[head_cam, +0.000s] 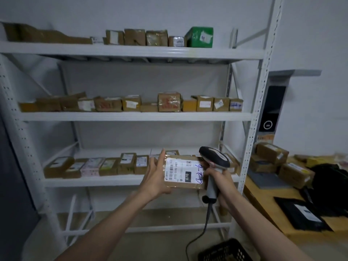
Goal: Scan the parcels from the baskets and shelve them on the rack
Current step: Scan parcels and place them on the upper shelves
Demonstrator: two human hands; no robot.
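My left hand [155, 177] grips the left edge of a small brown parcel [183, 172] with a white label marked in blue ink, held upright in front of the rack's third shelf. My right hand [219, 178] holds a grey and black barcode scanner [214, 157] by its handle, its head just right of the parcel's top corner; its cable hangs down toward the floor. The white metal rack [131, 116] carries rows of brown boxes on three shelves. A black basket [225, 250] sits on the floor at the bottom edge.
A green box [199, 37] stands on the top shelf. To the right, a wooden table [263, 196] holds several brown parcels [273, 157], a black bag [331, 185] and a black flat package [301, 213]. A dark wall panel [271, 108] hangs behind the rack's post.
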